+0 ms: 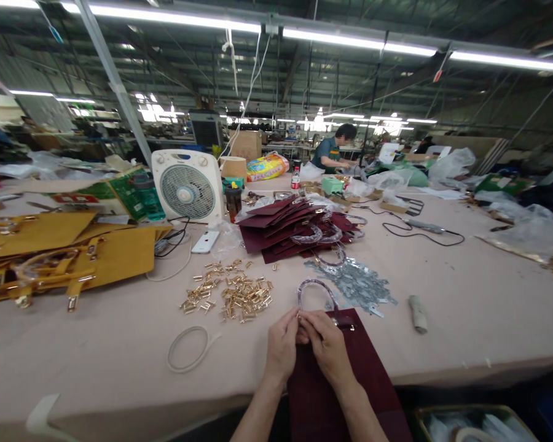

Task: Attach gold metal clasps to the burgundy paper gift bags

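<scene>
A dark red bag panel point(350, 380) lies at the table's near edge, with a wrapped loop handle point(314, 287) at its top. My left hand point(282, 345) and my right hand point(325, 344) meet at the panel's top edge, fingers pinched together on the handle's left end, where a small gold fitting shows. Just beyond my hands lie several loose gold clasps point(233, 293) and a heap of grey metal plates point(356, 283).
A stack of dark red panels point(288, 228) sits mid-table, yellow panels point(64, 252) at left, beside a white fan point(188, 186) and a phone point(205, 241). A white loop point(187, 348) and a small roll point(417, 313) lie nearby. A person works at the far end point(334, 150).
</scene>
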{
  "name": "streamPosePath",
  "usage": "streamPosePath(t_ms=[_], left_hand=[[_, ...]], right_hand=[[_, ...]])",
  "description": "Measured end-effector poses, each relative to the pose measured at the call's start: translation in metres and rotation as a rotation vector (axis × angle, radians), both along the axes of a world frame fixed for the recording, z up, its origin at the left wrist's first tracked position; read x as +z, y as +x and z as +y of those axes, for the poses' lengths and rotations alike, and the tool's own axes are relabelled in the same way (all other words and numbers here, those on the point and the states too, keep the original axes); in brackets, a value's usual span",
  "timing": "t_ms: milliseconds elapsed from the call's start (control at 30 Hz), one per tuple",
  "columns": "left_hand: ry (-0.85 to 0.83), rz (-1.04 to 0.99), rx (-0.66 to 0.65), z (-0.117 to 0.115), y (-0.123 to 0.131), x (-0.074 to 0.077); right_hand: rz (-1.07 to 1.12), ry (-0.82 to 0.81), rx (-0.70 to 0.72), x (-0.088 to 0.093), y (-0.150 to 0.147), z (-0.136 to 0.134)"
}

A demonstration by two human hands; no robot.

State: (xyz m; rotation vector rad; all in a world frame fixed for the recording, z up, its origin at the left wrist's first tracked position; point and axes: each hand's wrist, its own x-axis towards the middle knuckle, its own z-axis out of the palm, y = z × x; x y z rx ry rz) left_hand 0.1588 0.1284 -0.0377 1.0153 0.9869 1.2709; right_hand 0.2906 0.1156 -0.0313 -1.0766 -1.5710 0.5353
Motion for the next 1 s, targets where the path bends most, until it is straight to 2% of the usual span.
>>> streamPosePath(t_ms=[167,367,433,633,1000], left_hand=[[0.012,0.033,-0.027,0.002,-0.001,-0.001],[0.029,-0.006,-0.051,0.001,0.000,-0.002],[0.020,-0.053,-0.050,0.001,0.001,-0.001],[0.030,-0.085,-0.080,-0.002,0.004,0.004],[0.040,-0.048,-0.076,-0.005,0.004,0.002]], right_hand=[[-0.044,-0.006,0.023,-0.004,0.004,0.003],[0.029,-0.077,0.046,0.004,0.007,0.002],[0.080,-0.098,0.020,0.006,0.008,0.000],[0.226,-0.166,-0.182,0.002,0.011,-0.003],[0.209,-0.144,-0.156,-0.002,0.009,-0.002]])
